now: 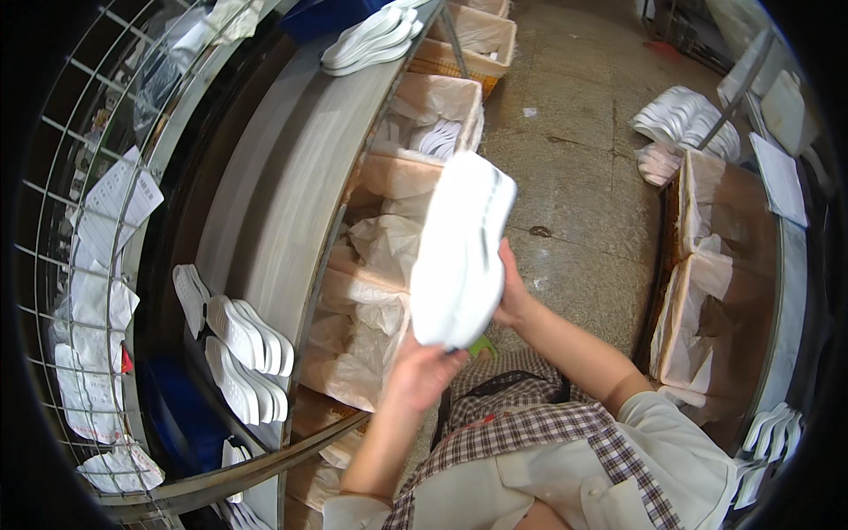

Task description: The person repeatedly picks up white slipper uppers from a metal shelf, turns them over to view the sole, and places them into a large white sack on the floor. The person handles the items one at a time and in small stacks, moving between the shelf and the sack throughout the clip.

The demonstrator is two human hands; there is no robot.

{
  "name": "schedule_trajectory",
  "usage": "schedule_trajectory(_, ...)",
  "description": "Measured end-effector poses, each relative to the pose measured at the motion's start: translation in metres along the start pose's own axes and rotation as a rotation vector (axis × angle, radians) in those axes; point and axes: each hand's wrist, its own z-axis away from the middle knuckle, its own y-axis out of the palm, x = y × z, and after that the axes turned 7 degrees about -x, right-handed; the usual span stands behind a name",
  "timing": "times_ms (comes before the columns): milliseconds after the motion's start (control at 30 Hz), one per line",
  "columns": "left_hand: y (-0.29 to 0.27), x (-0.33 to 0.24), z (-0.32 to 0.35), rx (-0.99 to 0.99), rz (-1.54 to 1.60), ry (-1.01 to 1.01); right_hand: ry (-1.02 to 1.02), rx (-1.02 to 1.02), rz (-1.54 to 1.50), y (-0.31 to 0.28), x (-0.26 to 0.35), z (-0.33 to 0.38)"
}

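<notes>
A small stack of white shoe soles (461, 252) is held up in front of me, its long side running away from my body. My left hand (422, 373) grips the near end of the stack. Along its right edge, my right hand (511, 293) is closed on the side, its fingers partly hidden behind the soles. The top sole is slightly blurred. More white soles (247, 340) lie in overlapping groups on the grey bench (274, 150) to my left, and another pile of soles (375, 40) lies at its far end.
Lined crates (442, 93) stand in a row beside the bench. Lined baskets (693, 305) stand on the right, with piled white soles (685, 119) beyond them. A wire rack (79, 256) holding papers edges the left. A worn floor (574, 177) runs between.
</notes>
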Motion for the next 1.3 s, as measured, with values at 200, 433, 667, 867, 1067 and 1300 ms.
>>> schedule_trajectory(200, 0.009, 0.057, 0.02, -0.019, -0.583, -0.066, 0.069, 0.011, -0.191, -0.038, 0.012, 0.057)
schedule_trajectory(433, 0.003, 0.006, -0.033, -0.024, -1.003, 0.303, 0.134, 0.013, -0.153, -0.007, 0.007, 0.086)
schedule_trajectory(667, -0.047, 0.013, -0.038, -0.083, -0.567, -0.23, 0.545, -0.174, -0.096, 0.009, -0.014, 0.092)
schedule_trajectory(867, -0.092, 0.014, -0.034, -0.09, -0.581, -0.317, 0.656, -0.182, -0.104, 0.016, -0.042, 0.089)
schedule_trajectory(1067, -0.112, 0.007, -0.023, -0.112, -0.554, -0.351, 0.662, -0.222, -0.017, 0.025, -0.061, 0.089)
schedule_trajectory(1300, -0.088, 0.01, 0.007, -0.18, -0.543, -0.13, 0.522, -0.175, 0.068, 0.031, -0.063, 0.089)
